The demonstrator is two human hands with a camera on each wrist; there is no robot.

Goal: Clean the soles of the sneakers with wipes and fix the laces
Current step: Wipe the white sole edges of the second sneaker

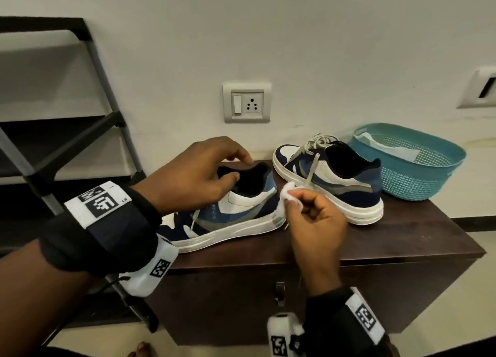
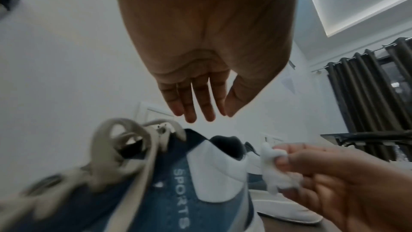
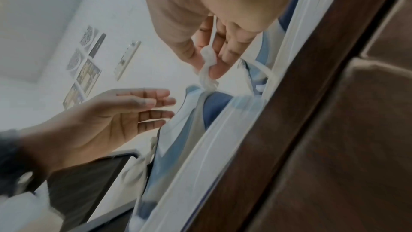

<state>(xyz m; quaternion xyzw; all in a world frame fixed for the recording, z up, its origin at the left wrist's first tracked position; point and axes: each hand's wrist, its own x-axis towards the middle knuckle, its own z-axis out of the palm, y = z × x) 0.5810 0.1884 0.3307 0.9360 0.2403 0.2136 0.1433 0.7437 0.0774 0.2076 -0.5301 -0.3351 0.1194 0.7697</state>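
Observation:
Two blue, white and grey sneakers stand on a dark brown cabinet point(image 1: 389, 246). The near sneaker point(image 1: 241, 214) has its heel to the right, and a loose lace point(image 1: 194, 220) hangs down its side. My left hand point(image 1: 240, 168) hovers over its collar with relaxed fingers point(image 2: 198, 110) and holds nothing. At the heel, my right hand point(image 1: 294, 197) pinches a crumpled white wipe point(image 1: 286, 195) between thumb and fingers point(image 3: 217, 70). The far sneaker point(image 1: 341, 179) sits behind it, with untied laces and one end point(image 1: 312, 170) draped over its side.
A teal plastic basket point(image 1: 429, 179) with something white inside stands at the cabinet's back right, touching the far sneaker's heel. A black and grey shoe rack point(image 1: 80, 131) is at the left. A wall socket point(image 1: 246, 102) sits above the sneakers.

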